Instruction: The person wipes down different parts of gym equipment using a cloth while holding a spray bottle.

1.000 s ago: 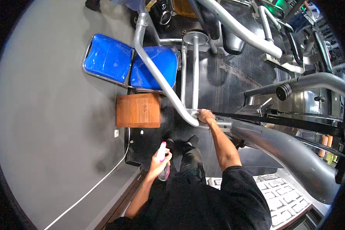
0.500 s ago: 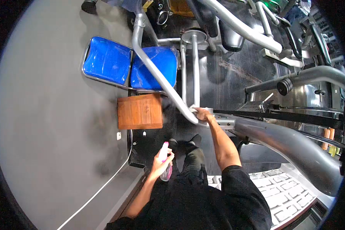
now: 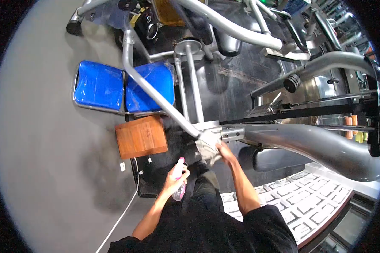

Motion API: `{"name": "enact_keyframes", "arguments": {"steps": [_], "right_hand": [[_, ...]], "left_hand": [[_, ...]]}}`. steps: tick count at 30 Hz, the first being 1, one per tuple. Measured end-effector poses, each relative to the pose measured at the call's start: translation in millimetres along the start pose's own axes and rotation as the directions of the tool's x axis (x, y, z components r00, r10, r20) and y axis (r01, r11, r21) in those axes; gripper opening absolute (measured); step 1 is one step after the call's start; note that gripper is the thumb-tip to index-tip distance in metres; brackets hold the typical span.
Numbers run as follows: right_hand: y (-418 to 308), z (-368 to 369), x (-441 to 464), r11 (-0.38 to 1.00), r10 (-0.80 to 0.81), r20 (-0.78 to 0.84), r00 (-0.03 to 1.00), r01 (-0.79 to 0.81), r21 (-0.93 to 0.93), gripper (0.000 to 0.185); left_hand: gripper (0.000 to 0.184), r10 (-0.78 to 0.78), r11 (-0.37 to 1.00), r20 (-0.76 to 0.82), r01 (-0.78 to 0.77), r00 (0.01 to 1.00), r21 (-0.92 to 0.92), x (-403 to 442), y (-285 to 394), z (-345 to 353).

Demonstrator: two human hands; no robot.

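Holding a pale cloth [image 3: 207, 147] in our partly curled right hand [image 3: 225, 152] at the grey tube's [image 3: 164, 103] lower end, twelve o'clock, and a spray bottle [image 3: 178, 193] in our wrapped left hand [image 3: 172, 183], eleven o'clock, we seem mid-wipe, what remains unclear.

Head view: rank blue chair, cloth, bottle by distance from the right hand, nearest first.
1. Cloth: touching the right hand, on its left side.
2. Bottle: lower left of it, in the left hand.
3. Blue chair: upper left, farthest.
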State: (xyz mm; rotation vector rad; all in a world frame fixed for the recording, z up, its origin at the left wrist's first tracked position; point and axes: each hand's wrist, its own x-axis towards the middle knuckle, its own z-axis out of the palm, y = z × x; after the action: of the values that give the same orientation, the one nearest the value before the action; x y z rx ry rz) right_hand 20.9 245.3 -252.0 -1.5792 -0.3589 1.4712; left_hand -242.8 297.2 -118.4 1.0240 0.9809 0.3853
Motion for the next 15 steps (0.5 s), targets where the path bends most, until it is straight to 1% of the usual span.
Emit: {"name": "enact_keyframes", "arguments": {"steps": [1, 2, 4, 5, 6, 8, 9, 10, 11, 12, 13, 14, 15], "right_hand": [[22, -4, -9, 0.910, 0.176, 0.056, 0.983, -0.184, 0.371, 0.038], [46, -13, -15, 0.656, 0.311, 0.175, 0.934, -0.344, 0.672, 0.040], [65, -24, -32, 0.483, 0.322, 0.091, 0.942, -0.246, 0.840, 0.039], [70, -32, -40, 0.484, 0.196, 0.122, 0.973, -0.204, 0.851, 0.043], [69, -36, -41, 0.414, 0.154, 0.133, 0.979, -0.186, 0.891, 0.044], [61, -45, -48, 0.409, 0.160, 0.070, 0.985, -0.130, 0.903, 0.045], [58, -46, -43, 0.454, 0.247, -0.055, 0.967, -0.065, 0.889, 0.042], [57, -46, -36, 0.449, 0.245, -0.064, 0.967, -0.055, 0.892, 0.042], [55, -43, -28, 0.528, 0.255, -0.343, 0.904, 0.167, 0.833, 0.039], [52, -37, -18, 0.604, 0.238, -0.591, 0.771, 0.359, 0.712, 0.037], [39, -20, -14, 0.560, 0.107, -0.746, 0.658, 0.580, 0.592, 0.038], [35, -5, -4, 0.554, 0.104, -0.745, 0.659, 0.583, 0.594, 0.038], [35, 9, 8, 0.818, 0.023, -0.875, 0.484, 0.494, 0.295, 0.041]], "left_hand": [[0.026, 0.002, 1.000, 0.019, -0.002, 1.000, 0.016, 2, 0, -2], [0.026, 0.000, 0.999, 0.039, -0.001, 0.999, 0.032, 4, -1, -3], [0.025, -0.003, 0.999, 0.057, 0.000, 0.998, 0.053, 7, -2, -6], [0.025, -0.011, 0.999, 0.068, 0.007, 0.998, 0.051, 7, -3, -9], [0.025, -0.020, 0.999, 0.079, 0.016, 0.997, 0.050, 7, -4, -13], [0.025, -0.025, 0.998, 0.097, 0.018, 0.995, 0.066, 4, -5, -21], [0.025, -0.021, 0.998, 0.101, 0.015, 0.995, 0.069, 3, -5, -24], [0.025, -0.022, 0.997, 0.112, 0.014, 0.993, 0.073, 1, -6, -27], [0.026, -0.021, 0.997, 0.116, 0.012, 0.993, 0.078, 0, -6, -30], [0.026, -0.019, 0.996, 0.118, 0.009, 0.993, 0.083, -1, -6, -32], [0.026, -0.052, 0.992, 0.097, 0.041, 0.994, 0.118, -2, -3, -33], [0.026, -0.046, 0.992, 0.098, 0.034, 0.994, 0.123, -2, -2, -34], [0.027, -0.043, 0.992, 0.098, 0.032, 0.994, 0.119, -3, -1, -36]]}}
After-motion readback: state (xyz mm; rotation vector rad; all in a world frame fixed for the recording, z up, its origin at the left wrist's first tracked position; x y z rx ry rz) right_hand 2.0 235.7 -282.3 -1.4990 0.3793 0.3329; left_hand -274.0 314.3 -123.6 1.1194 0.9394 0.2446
